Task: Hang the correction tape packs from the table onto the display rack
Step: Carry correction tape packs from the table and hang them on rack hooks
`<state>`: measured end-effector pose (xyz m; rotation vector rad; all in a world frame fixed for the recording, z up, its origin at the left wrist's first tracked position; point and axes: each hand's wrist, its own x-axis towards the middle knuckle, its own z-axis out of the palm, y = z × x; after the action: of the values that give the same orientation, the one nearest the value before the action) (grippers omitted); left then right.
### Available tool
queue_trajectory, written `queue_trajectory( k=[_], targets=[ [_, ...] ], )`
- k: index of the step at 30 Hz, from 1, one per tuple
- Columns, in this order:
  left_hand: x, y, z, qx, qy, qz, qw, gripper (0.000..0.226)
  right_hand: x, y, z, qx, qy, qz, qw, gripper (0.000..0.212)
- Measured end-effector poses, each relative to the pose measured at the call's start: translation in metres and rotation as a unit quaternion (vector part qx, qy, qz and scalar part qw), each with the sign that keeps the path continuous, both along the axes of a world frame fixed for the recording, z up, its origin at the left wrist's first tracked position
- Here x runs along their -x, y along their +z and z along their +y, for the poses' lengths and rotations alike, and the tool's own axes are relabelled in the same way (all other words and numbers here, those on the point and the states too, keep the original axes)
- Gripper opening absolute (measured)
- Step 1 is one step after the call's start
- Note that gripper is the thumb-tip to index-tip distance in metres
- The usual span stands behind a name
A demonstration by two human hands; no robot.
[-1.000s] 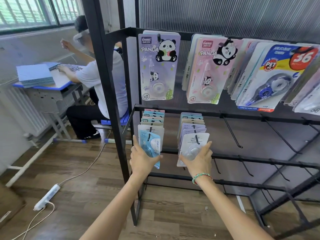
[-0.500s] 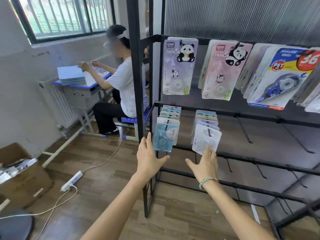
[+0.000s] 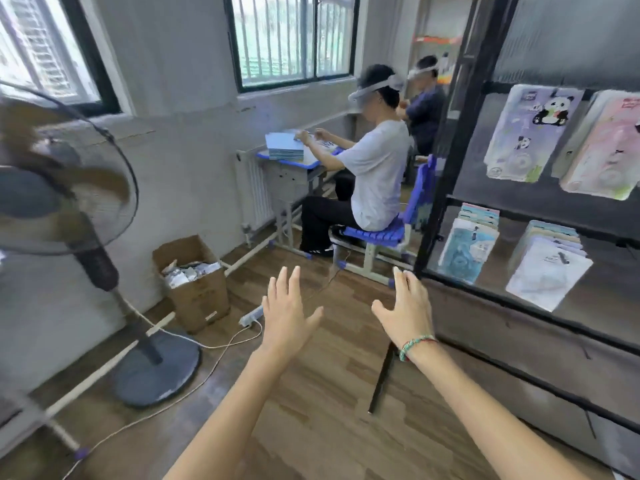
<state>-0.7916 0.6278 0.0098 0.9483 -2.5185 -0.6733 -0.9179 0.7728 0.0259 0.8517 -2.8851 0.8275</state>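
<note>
The black display rack (image 3: pixel 446 161) fills the right side. Two rows of correction tape packs hang on its lower hooks: a blue-fronted stack (image 3: pixel 464 252) and a white-fronted stack (image 3: pixel 545 275). Above them hang a purple panda pack (image 3: pixel 530 133) and a pink panda pack (image 3: pixel 602 150). My left hand (image 3: pixel 287 313) is stretched out over the wooden floor, fingers spread, holding nothing. My right hand (image 3: pixel 407 311), with a beaded bracelet at the wrist, is also spread and empty, just left of the rack's front post. No table with loose packs is in view.
A standing fan (image 3: pixel 65 188) is close on the left. A cardboard box (image 3: pixel 194 282) of scraps and a power strip (image 3: pixel 252 315) with cables lie on the floor. Two people sit at a desk (image 3: pixel 294 162) by the window, on a blue chair (image 3: pixel 381 233).
My view has swung left, away from the rack. Both hands let go of the front hanging packs, drew back and now hover empty over the floor.
</note>
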Motion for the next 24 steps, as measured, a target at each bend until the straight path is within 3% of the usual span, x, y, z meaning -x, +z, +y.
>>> queue_trajectory(
  k=[7, 13, 24],
  targets=[
    [-0.19, -0.008, -0.07, -0.004, 0.155, -0.041, 0.987, 0.075, -0.146, -0.008, -0.11, 0.018, 0.183, -0.027, 0.983, 0.062],
    [-0.336, -0.019, -0.103, -0.044, 0.315, -0.071, 0.946, 0.073, -0.258, -0.011, -0.204, -0.004, 0.332, -0.034, 0.943, 0.059],
    [-0.466, -0.024, -0.186, -0.055, 0.483, -0.04, 0.873, 0.07, -0.386, -0.009, -0.367, -0.008, 0.514, -0.029, 0.857, 0.059]
  ],
)
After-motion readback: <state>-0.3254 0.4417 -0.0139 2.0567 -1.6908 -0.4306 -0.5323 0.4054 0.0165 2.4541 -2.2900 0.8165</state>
